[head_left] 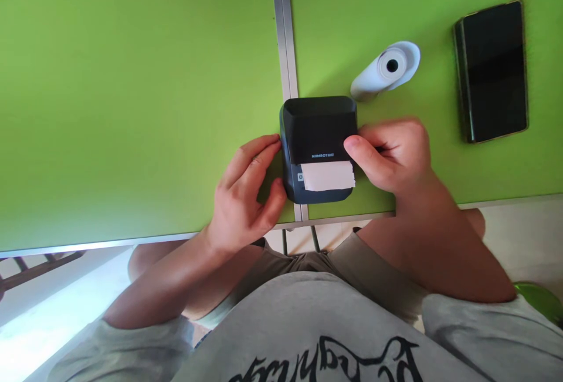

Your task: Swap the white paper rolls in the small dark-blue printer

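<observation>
A black label printer (323, 127) with "NIIMBOT" on its lid lies on the green table, across the metal seam. A white strip of paper (329, 176) with a ragged right edge sticks out of its front slot. My left hand (246, 188) is at the printer's left side, fingers stretched out with the tips against the edge and the thumb lower down, near the front corner. My right hand (393, 153) grips the right side, its thumb on the lid's edge and its other fingers curled.
Behind the printer to the right stands a white paper roll (382, 71) with a loose outer flap. Farther right lies a black phone in a case (495, 71). A metal seam (285, 30) divides the green tabletop (132, 88). The table's front edge runs just above my legs.
</observation>
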The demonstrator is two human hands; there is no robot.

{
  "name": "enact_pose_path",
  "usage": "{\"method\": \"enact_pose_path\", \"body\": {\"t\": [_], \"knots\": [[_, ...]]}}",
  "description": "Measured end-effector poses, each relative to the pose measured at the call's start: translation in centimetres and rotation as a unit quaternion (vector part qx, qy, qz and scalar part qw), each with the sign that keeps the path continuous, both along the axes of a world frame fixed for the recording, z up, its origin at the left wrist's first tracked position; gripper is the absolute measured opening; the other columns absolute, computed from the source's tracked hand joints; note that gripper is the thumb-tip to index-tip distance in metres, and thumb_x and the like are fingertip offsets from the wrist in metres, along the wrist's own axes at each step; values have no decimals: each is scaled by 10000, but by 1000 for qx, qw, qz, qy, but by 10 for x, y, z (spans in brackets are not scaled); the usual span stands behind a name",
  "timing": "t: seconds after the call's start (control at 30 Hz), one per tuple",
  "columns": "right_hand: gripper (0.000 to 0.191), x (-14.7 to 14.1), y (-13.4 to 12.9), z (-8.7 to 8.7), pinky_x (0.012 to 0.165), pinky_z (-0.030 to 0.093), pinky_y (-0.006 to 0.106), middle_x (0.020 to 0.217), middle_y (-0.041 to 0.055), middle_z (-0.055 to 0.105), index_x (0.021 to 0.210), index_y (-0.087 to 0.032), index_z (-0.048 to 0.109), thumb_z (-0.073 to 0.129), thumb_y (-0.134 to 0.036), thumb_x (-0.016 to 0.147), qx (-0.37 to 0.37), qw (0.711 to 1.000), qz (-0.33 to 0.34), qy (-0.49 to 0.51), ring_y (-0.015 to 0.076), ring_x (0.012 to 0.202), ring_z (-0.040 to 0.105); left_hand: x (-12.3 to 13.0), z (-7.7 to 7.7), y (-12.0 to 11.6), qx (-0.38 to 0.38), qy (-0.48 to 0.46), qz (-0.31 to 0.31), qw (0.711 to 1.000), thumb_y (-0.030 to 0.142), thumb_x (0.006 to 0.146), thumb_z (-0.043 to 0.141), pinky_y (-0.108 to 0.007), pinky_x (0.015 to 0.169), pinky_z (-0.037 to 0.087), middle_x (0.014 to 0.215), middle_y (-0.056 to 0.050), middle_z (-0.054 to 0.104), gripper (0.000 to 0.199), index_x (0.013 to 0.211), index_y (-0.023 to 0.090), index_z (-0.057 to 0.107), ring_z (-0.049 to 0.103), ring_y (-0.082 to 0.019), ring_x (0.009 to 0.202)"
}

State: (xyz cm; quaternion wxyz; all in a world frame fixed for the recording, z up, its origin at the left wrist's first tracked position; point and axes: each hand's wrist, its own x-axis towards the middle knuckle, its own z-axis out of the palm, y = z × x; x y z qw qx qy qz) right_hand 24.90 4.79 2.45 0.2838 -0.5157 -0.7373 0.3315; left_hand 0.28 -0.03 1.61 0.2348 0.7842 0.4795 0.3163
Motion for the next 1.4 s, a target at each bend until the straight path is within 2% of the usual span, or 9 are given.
{"method": "enact_pose_path", "body": {"t": [0.1,0.27,0.4,0.47,0.63,1.03,1.17,1.3,1.4], "knots": [[629,-1,0,-1,484,120,323,456,-44,199,474,-189,263,614,-465,917,-10,1000,-13,15,64,465,187,-1,1,1,-6,-7,-9,1000,176,962,542,-330,1085,554,1377,-175,646,388,1338,96,595,641,-215,1284],[548,-2,-1,-5,523,135,313,483,-41,228,515,-206,264,562,-412,926,-25,992,-107,61,82,483,229,-2,-2,2,15,-10,-27,999,356,973,581,-396,1101,549,1392,-211,615,472,1353,76,585,624,-276,1308],[220,-1,1,-4,551,237,305,537,-34,431,615,-216,472,523,-223,829,-60,993,-80,55,110,528,382,-2,-7,0,37,12,-36,999,512,911,669,-439,1078,567,1382,-238,596,681,1400,53,545,619,-318,1298],[135,0,2,-3,573,278,310,570,-30,489,643,-222,502,497,-152,758,-69,994,-62,50,122,558,415,-2,-8,-1,49,28,-34,998,578,867,724,-452,1062,578,1375,-242,589,789,1424,55,524,620,-330,1290],[133,-1,4,-5,596,296,317,612,-21,554,655,-227,455,491,-105,693,-59,996,-66,6,134,579,434,-3,-11,-1,64,34,-32,997,599,849,763,-452,1050,586,1364,-209,595,821,1457,109,507,629,-320,1271],[136,-2,7,-5,611,287,326,594,-18,478,668,-232,430,478,-106,655,-64,996,-60,-34,144,567,388,1,-10,3,58,26,-25,998,544,808,807,-461,1005,607,1322,-213,624,731,1344,113,561,654,-322,1234],[132,-3,8,-4,602,294,341,595,-11,485,669,-237,427,496,-126,647,-76,995,-57,-33,148,568,380,1,-11,3,47,30,-20,998,579,800,804,-487,1009,604,1349,-186,621,751,1375,174,540,647,-320,1242],[165,-3,8,-3,604,301,348,605,-6,511,671,-237,422,547,-131,686,-86,994,-57,-30,149,572,379,-1,-11,2,37,28,-15,999,600,797,802,-502,1042,590,1376,-193,608,788,1405,181,526,630,-329,1276],[182,-2,5,-1,598,292,343,592,-21,466,684,-238,425,568,-125,692,-87,994,-61,-4,137,563,355,-2,-12,1,40,36,-11,998,653,793,784,-520,1040,592,1401,-186,590,822,1421,194,519,617,-344,1298]]}}
